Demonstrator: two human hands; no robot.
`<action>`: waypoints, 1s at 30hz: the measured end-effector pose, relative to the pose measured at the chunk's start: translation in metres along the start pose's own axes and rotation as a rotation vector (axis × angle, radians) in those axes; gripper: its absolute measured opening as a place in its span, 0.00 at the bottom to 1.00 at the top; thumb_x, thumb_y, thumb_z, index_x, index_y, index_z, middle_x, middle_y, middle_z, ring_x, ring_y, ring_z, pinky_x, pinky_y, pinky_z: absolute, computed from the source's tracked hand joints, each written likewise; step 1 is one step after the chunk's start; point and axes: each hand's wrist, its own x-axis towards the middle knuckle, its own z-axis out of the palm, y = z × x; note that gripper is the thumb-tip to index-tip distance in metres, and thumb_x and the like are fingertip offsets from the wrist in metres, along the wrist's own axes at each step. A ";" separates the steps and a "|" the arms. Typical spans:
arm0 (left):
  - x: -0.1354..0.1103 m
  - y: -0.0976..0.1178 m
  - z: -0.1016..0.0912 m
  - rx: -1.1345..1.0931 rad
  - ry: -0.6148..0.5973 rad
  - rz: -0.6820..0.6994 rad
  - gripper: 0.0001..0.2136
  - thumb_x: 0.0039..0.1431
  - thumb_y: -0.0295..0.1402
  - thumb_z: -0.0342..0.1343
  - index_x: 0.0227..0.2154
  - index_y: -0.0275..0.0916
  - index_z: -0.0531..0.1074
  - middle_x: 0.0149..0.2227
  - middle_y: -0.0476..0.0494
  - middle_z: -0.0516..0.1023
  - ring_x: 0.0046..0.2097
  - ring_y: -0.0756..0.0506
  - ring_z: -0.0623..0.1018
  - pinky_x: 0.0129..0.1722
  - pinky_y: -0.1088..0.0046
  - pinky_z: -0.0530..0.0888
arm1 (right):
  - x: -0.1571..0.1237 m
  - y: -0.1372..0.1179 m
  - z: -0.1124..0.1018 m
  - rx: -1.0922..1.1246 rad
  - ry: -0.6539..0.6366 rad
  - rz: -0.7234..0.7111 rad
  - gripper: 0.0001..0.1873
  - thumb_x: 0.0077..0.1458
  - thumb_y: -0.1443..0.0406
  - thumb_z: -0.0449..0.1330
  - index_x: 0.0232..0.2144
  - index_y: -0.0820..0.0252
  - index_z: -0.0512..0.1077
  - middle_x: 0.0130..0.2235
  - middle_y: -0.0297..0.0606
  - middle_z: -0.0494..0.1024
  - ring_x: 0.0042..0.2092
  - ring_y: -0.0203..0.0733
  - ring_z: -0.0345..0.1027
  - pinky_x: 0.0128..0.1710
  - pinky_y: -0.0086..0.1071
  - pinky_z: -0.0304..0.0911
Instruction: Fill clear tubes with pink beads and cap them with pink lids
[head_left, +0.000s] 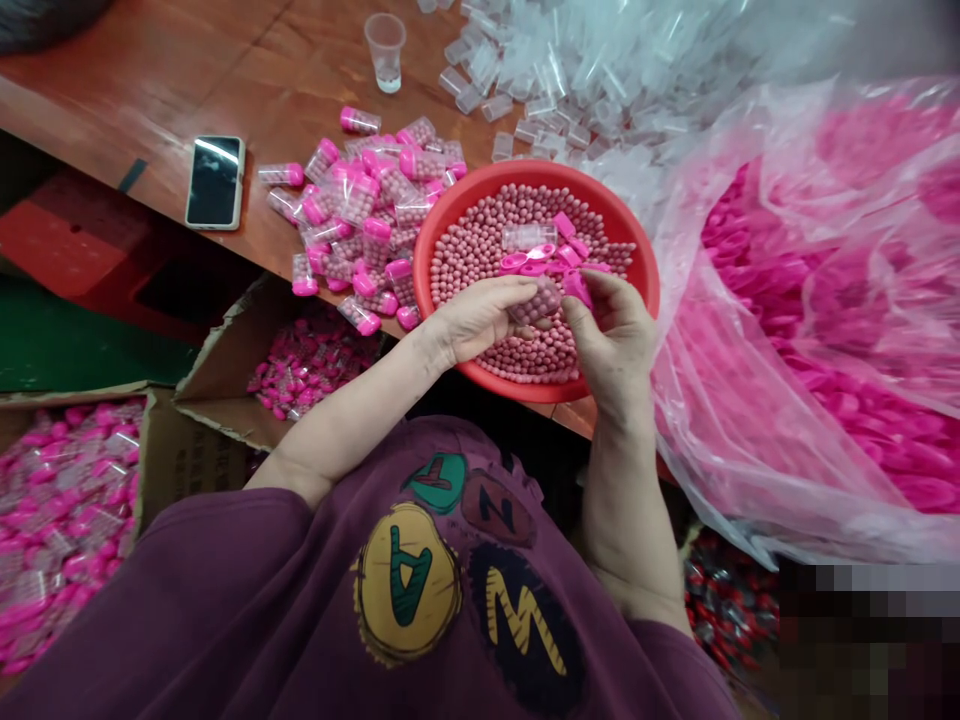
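Observation:
Over a red basin [435,345] of small pink beads [480,245], my left hand [484,315] grips a clear vial filled with beads [538,300]. My right hand [615,325] pinches a bright pink cap [577,287] close to the open end of that vial. Whether cap and vial touch I cannot tell. On the beads behind my hands lie several pink caps [564,225] and a clear vial [529,237] on its side.
Capped vials [360,195] are piled left of the basin, near a phone [215,182] and a clear cup [385,55]. Empty clear vials [570,60] heap behind. A plastic bag [720,400] of pink caps stands right. Cardboard boxes [217,410] of vials sit lower left.

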 end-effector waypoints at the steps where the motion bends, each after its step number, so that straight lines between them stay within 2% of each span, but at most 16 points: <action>1: 0.001 -0.001 -0.001 0.001 0.000 0.003 0.10 0.78 0.26 0.58 0.40 0.35 0.83 0.36 0.43 0.88 0.37 0.48 0.83 0.40 0.72 0.73 | 0.001 -0.003 0.000 -0.031 0.002 -0.027 0.22 0.68 0.51 0.70 0.59 0.51 0.82 0.55 0.42 0.88 0.57 0.51 0.83 0.66 0.53 0.78; 6: 0.002 -0.003 -0.003 0.025 -0.030 0.021 0.09 0.77 0.26 0.60 0.40 0.34 0.85 0.37 0.43 0.88 0.37 0.50 0.83 0.42 0.74 0.74 | 0.003 -0.014 -0.001 -0.182 -0.054 -0.167 0.19 0.75 0.55 0.62 0.60 0.52 0.85 0.55 0.45 0.86 0.59 0.51 0.82 0.66 0.53 0.78; 9: 0.002 -0.003 -0.002 0.045 -0.047 0.022 0.09 0.77 0.27 0.60 0.41 0.34 0.85 0.36 0.43 0.88 0.35 0.51 0.83 0.37 0.76 0.72 | 0.002 -0.018 0.002 -0.223 -0.082 -0.164 0.21 0.77 0.55 0.58 0.62 0.51 0.84 0.55 0.46 0.85 0.57 0.50 0.81 0.64 0.52 0.79; 12: 0.002 -0.003 -0.001 0.049 -0.019 0.016 0.08 0.77 0.26 0.61 0.43 0.34 0.85 0.33 0.46 0.85 0.33 0.52 0.82 0.32 0.77 0.68 | 0.002 -0.019 0.006 -0.212 -0.022 -0.119 0.19 0.76 0.55 0.59 0.58 0.50 0.86 0.51 0.44 0.86 0.53 0.50 0.82 0.61 0.51 0.80; 15: 0.000 -0.004 0.000 0.042 0.015 0.024 0.04 0.75 0.25 0.64 0.43 0.34 0.84 0.32 0.48 0.84 0.31 0.53 0.81 0.32 0.78 0.67 | 0.002 -0.020 0.010 -0.142 0.046 -0.104 0.16 0.72 0.56 0.63 0.53 0.50 0.88 0.48 0.41 0.88 0.51 0.49 0.83 0.58 0.49 0.81; 20: -0.004 -0.006 0.004 0.061 0.046 0.085 0.05 0.74 0.24 0.65 0.39 0.34 0.83 0.33 0.49 0.83 0.30 0.55 0.78 0.33 0.79 0.68 | -0.002 -0.020 0.015 -0.162 0.113 -0.184 0.13 0.72 0.59 0.65 0.50 0.52 0.89 0.45 0.42 0.89 0.47 0.49 0.84 0.54 0.48 0.83; 25: -0.003 -0.011 0.004 0.150 0.077 0.167 0.05 0.71 0.25 0.69 0.36 0.36 0.83 0.29 0.52 0.78 0.31 0.54 0.75 0.34 0.79 0.69 | -0.008 -0.015 0.023 -0.250 0.124 -0.254 0.15 0.77 0.60 0.61 0.55 0.47 0.88 0.48 0.44 0.87 0.49 0.50 0.85 0.54 0.48 0.84; 30: -0.003 -0.013 0.003 0.162 0.115 0.234 0.08 0.71 0.26 0.68 0.33 0.36 0.82 0.30 0.52 0.77 0.32 0.54 0.72 0.36 0.79 0.71 | -0.015 -0.018 0.027 -0.275 0.030 -0.297 0.22 0.77 0.63 0.55 0.62 0.54 0.84 0.52 0.48 0.87 0.55 0.52 0.85 0.58 0.51 0.84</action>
